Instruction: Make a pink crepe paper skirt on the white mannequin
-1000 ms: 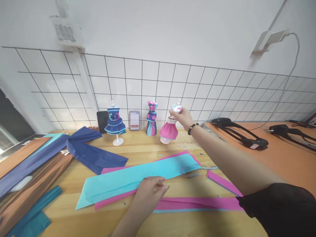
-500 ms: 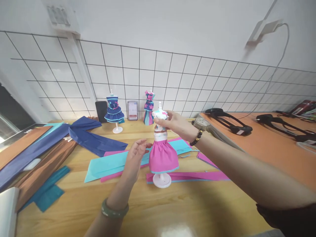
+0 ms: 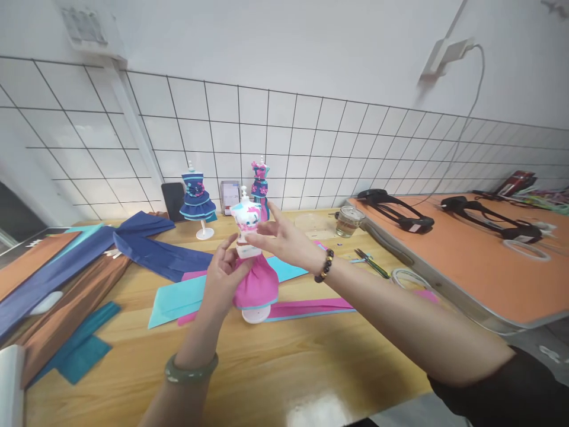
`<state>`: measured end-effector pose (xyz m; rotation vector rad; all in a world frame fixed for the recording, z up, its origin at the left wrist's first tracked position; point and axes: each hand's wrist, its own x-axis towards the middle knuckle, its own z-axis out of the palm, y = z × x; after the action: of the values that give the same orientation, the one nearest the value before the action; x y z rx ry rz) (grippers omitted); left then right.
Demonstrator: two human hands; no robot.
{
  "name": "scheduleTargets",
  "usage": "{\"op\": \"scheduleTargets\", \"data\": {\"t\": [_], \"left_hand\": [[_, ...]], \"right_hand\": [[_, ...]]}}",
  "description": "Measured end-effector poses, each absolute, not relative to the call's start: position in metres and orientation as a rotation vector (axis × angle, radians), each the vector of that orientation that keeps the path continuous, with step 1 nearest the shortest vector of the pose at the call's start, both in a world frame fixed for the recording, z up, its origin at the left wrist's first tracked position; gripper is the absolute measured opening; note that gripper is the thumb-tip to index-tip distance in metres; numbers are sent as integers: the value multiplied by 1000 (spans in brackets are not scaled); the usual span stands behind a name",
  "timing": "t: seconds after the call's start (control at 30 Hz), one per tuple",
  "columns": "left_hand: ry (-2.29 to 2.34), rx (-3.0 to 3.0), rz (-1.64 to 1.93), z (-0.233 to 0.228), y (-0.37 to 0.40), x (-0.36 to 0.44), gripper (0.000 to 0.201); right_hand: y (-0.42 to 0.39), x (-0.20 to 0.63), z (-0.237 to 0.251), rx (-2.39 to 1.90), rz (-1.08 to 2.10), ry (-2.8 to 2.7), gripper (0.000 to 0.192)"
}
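The pink-skirted mannequin (image 3: 249, 261) stands upright on its white round base at the centre of the wooden table (image 3: 284, 367), resting partly on the pink paper strip (image 3: 311, 308).

Left hand (image 3: 224, 279): positioned at 9 o'clock of the mannequin, fingers curled around the waist where the white bodice meets the pink skirt, gripping it. A green bangle (image 3: 191, 372) sits on the wrist.

Right hand (image 3: 284, 240): positioned at 3 o'clock of the mannequin, fingers spread, fingertips touching the bodice at chest height without closing on it. A dark bead bracelet (image 3: 324, 265) sits on the wrist.

Surroundings: a light blue paper sheet (image 3: 178, 299) lies under and at 9 o'clock of the mannequin. Two further dressed mannequins, the navy dress (image 3: 197, 200) and the tall blue-pink dress (image 3: 260, 185), stand at 12 o'clock against the wire grid. A glass (image 3: 348, 222) stands at 2 o'clock; scissors (image 3: 371, 263) lie near it. Navy paper (image 3: 146, 252) lies at 10 o'clock.
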<state>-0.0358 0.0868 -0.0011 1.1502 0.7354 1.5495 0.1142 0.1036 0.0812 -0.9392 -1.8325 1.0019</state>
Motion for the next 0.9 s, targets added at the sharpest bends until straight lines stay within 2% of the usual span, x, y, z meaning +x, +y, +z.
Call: {"op": "scheduleTargets", "data": {"t": [0.07,0.23,0.4,0.57,0.77,0.9], "left_hand": [[760,1140,1634,-1,90,-43,72],[807,1080,1789,-2,97,-55,66],[797,1042,1832,-3,99,-53,62],[788,1051,1847,-3,99,-51,52],[818,1160,1720,-6,94,-38,50],[861,1286,1577,-10,86,-23,49]], "right_hand": [[96,131,63,-1013,920,-1859,78],[68,168,1,-1139,563,-2382,43],[55,172,-40,-1177,305,-2537,21],[46,181,-33,-1137,388,-2529,25],[23,199,-10,-1142,856,-2342,19],[16,196,-16,-1164,823,-2323,19]]}}
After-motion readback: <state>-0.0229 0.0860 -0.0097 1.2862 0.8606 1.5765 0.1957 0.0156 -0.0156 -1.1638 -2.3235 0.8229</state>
